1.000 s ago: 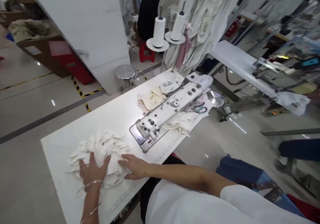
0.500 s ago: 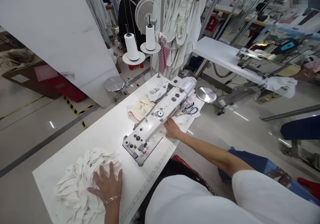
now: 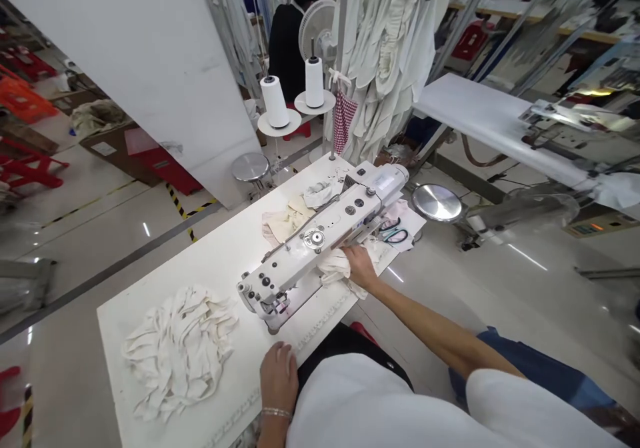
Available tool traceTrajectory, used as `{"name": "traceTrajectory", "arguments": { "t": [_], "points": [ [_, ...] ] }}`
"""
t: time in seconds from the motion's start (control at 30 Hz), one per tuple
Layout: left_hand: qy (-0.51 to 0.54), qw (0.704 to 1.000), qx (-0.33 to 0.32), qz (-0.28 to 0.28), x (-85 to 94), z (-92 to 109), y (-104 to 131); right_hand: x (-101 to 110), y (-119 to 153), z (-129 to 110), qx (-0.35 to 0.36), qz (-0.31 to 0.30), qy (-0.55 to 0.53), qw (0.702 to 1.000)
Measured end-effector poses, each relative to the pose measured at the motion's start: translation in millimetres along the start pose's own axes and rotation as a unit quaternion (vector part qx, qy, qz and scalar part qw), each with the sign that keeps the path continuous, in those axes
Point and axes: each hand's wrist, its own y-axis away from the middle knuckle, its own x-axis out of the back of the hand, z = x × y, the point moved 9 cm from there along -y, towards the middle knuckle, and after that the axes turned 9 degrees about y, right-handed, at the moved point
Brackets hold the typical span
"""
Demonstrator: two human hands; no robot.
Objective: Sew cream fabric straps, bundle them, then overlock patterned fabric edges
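A white sewing machine (image 3: 320,241) stands on the white table. Beside its near side my right hand (image 3: 360,268) grips a bunched cream cloth (image 3: 335,266) on the tabletop. My left hand (image 3: 279,376), wearing a bracelet, is at the table's front edge below the machine's head. Its fingers are drawn together and curled; their tips, and anything in them, are hidden. A loose pile of cream fabric pieces (image 3: 180,355) lies to the left, apart from both hands. Scissors (image 3: 393,233) with dark and teal handles lie beyond my right hand.
Folded yellowish and white cloth (image 3: 290,218) lies behind the machine. Two white thread cones (image 3: 275,103) stand on holders past the table. Round metal stools (image 3: 437,203) flank the far end. Pale garments (image 3: 390,61) hang behind, near a fan and a seated person in black.
My left hand has left the fabric pile and moved right to the table's front edge, its fingers drawing together. My right hand has pulled cream cloth out beside the machine. The view has shifted left.
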Motion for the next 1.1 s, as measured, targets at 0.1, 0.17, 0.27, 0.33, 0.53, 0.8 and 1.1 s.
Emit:
{"name": "traceTrajectory", "arguments": {
  "t": [0.1,0.17,0.27,0.33,0.53,0.8,1.1],
  "points": [
    [0.040,0.996,-0.009,-0.076,-22.7,30,-8,22,11,11,0.003,0.039,-0.009,0.999],
    [0.059,0.992,0.005,-0.108,-30.2,47,-9,30,13,7,0.016,0.057,-0.022,0.998],
    [0.086,0.987,0.036,-0.134,-32.8,61,-8,35,14,-12,0.050,0.073,-0.048,0.995],
    [0.115,0.983,0.059,-0.133,-30.5,63,-5,37,19,-28,0.079,0.079,-0.064,0.992],
    [0.251,0.959,0.079,-0.108,-15.1,64,-1,54,61,-58,0.139,0.078,-0.091,0.983],
    [0.646,0.758,0.091,0.000,37.8,60,22,64,99,-210,0.134,-0.173,-0.436,0.873],
    [0.724,0.599,0.260,0.223,86.3,-61,40,58,81,-350,0.155,-0.259,-0.357,0.884]
  ]
}}
